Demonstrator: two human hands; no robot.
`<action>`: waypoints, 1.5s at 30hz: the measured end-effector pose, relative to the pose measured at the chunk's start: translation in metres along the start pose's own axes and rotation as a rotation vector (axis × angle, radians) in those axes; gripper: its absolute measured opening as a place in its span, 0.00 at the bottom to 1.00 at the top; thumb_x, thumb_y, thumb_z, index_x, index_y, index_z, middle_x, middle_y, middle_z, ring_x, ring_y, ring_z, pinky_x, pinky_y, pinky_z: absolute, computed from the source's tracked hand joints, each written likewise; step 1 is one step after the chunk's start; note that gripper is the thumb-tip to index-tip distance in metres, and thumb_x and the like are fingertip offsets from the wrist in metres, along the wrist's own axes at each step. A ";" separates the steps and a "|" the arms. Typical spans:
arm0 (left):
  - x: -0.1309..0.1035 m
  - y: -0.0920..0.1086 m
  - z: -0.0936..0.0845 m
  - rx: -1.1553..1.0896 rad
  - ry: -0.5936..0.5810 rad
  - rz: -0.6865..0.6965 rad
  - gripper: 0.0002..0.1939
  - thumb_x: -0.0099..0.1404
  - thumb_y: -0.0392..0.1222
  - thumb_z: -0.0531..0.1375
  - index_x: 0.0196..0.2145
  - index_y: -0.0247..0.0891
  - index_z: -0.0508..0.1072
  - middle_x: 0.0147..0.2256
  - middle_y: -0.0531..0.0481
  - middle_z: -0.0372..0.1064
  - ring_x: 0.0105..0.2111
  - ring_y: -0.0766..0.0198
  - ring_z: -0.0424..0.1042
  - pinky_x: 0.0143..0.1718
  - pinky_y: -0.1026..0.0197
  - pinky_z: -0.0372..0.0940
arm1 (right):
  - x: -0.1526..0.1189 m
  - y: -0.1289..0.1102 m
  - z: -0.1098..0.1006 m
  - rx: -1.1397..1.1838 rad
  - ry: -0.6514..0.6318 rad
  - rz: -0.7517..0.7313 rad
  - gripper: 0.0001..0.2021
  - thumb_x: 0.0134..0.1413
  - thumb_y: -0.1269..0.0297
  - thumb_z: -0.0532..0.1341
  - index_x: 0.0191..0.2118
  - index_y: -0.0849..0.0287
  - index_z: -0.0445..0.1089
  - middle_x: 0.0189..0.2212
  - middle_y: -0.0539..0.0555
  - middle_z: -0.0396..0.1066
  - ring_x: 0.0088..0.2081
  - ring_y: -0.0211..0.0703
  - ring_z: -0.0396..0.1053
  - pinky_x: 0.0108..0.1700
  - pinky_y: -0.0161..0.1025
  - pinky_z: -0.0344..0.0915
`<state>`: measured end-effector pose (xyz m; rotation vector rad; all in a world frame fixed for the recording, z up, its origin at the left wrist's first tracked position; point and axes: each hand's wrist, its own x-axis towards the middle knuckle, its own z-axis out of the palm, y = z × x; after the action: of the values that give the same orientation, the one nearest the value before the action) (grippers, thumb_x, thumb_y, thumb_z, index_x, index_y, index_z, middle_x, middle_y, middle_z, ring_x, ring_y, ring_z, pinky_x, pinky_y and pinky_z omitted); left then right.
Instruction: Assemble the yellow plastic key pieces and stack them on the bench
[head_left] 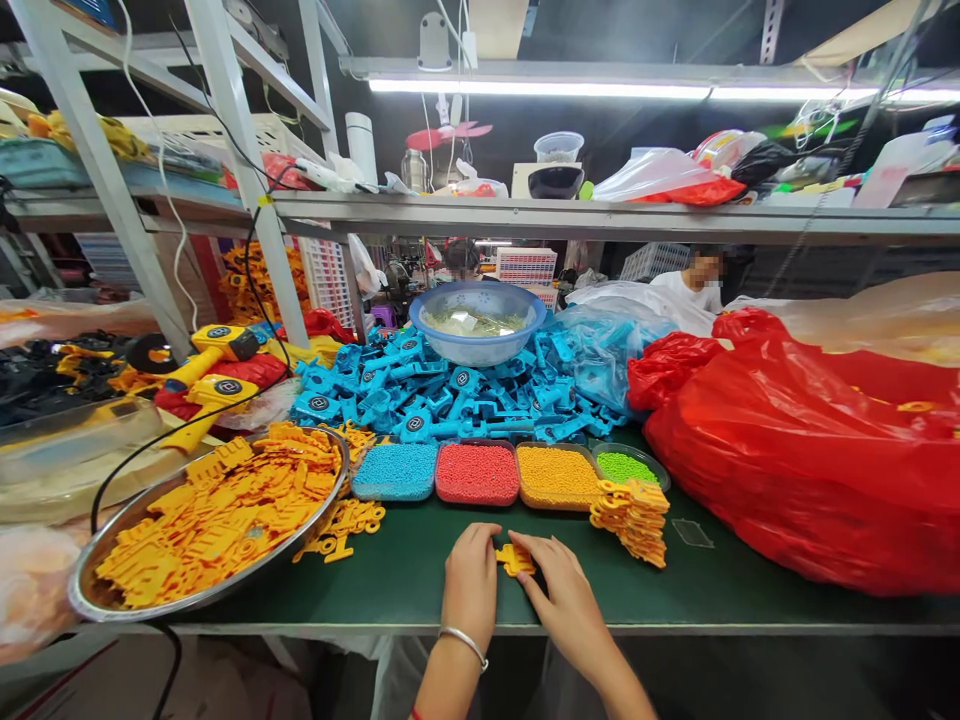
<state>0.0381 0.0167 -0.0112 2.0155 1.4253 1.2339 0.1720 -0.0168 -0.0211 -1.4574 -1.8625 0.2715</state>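
Note:
Over the green tabletop, my right hand is closed, its thumb and forefinger around a small flat yellow plastic piece. Against the left end of that piece, my left hand has its fingers drawn together; its thumb is mostly hidden. Just right of my hands stands an uneven stack of similar yellow pieces. Trays of blue beads, red beads, yellow beads and green beads line up beyond my fingers.
A metal basin heaped with yellow pieces sits left, loose ones beside it. Blue plastic parts pile up behind the trays, around a translucent bowl. A big red bag fills the right. Overhead runs a shelf; a person is beyond.

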 end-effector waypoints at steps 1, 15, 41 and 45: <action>-0.001 0.000 0.000 0.009 0.000 0.000 0.15 0.59 0.30 0.46 0.34 0.38 0.71 0.34 0.47 0.71 0.36 0.60 0.71 0.38 0.56 0.66 | 0.000 0.000 0.000 0.003 0.000 -0.002 0.18 0.52 0.69 0.53 0.50 0.52 0.64 0.46 0.52 0.70 0.48 0.43 0.66 0.55 0.50 0.55; -0.002 0.005 -0.014 0.109 -0.163 0.090 0.17 0.59 0.28 0.48 0.37 0.40 0.73 0.37 0.48 0.72 0.39 0.59 0.68 0.41 0.55 0.63 | 0.001 -0.007 -0.002 0.077 -0.060 0.022 0.12 0.52 0.70 0.52 0.42 0.54 0.66 0.45 0.54 0.69 0.50 0.46 0.63 0.58 0.54 0.49; 0.000 0.000 -0.042 0.372 -0.441 0.102 0.10 0.64 0.42 0.53 0.39 0.51 0.73 0.43 0.55 0.69 0.40 0.61 0.63 0.38 0.59 0.56 | 0.005 -0.019 -0.006 0.245 -0.140 0.104 0.12 0.47 0.74 0.52 0.38 0.55 0.64 0.43 0.54 0.69 0.49 0.44 0.63 0.53 0.45 0.56; -0.006 -0.012 -0.056 0.392 -0.376 0.082 0.10 0.65 0.41 0.52 0.37 0.48 0.73 0.41 0.54 0.68 0.39 0.62 0.63 0.38 0.59 0.56 | 0.025 -0.037 -0.012 0.274 -0.256 0.049 0.11 0.52 0.70 0.52 0.41 0.55 0.66 0.39 0.53 0.69 0.43 0.41 0.66 0.45 0.38 0.61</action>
<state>-0.0152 0.0065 0.0080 2.4220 1.4859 0.5820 0.1505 -0.0096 0.0192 -1.3278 -1.9004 0.7370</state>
